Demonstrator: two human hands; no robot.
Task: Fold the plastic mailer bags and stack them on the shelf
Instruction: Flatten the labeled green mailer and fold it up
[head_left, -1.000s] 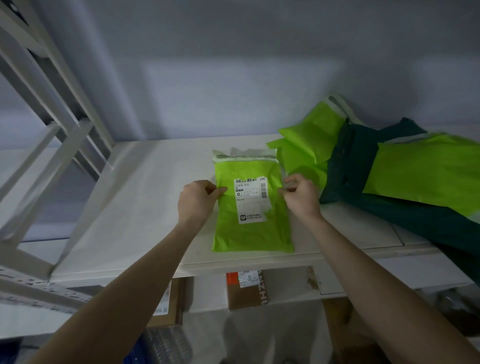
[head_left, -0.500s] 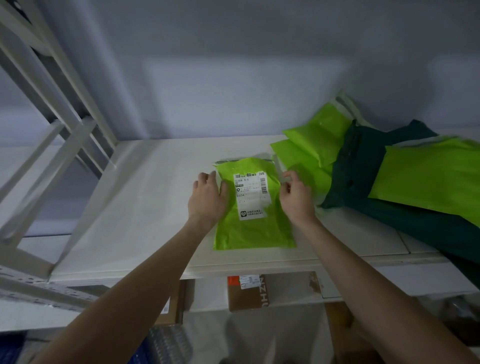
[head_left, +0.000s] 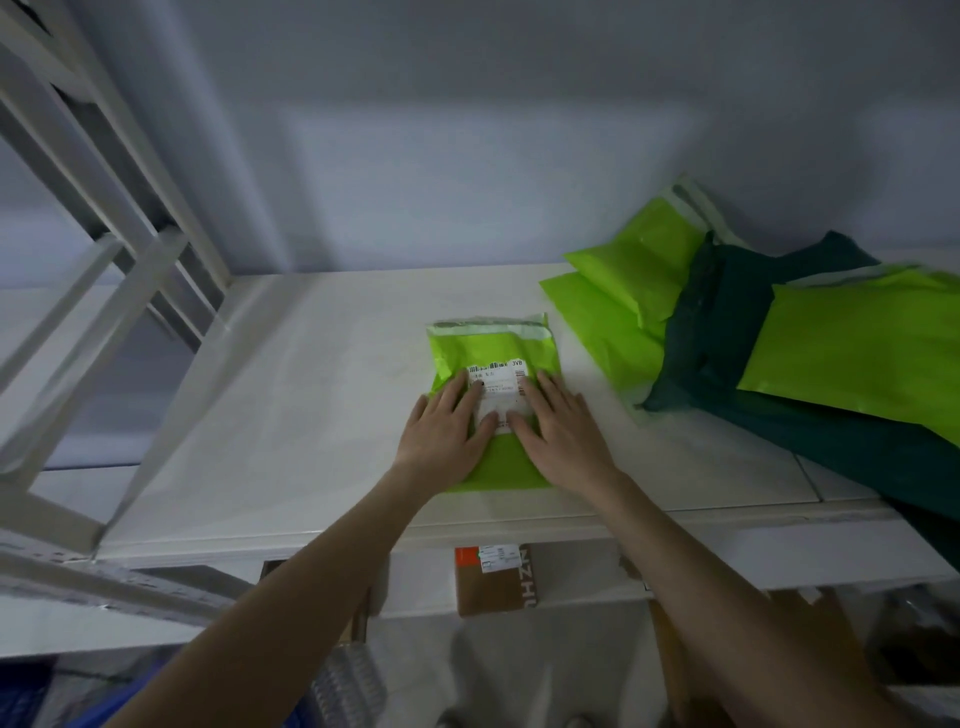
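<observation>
Head view: left hand (head_left: 447, 434) and right hand (head_left: 563, 431), fingers straight, press flat on the lime-green plastic mailer bag (head_left: 491, 351) near the white shelf's (head_left: 291, 415) front edge.

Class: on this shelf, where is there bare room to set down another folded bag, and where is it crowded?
Bare shelf lies between the left frame and the labelled green bag, and behind that bag. The right side is crowded with piled bags.
</observation>
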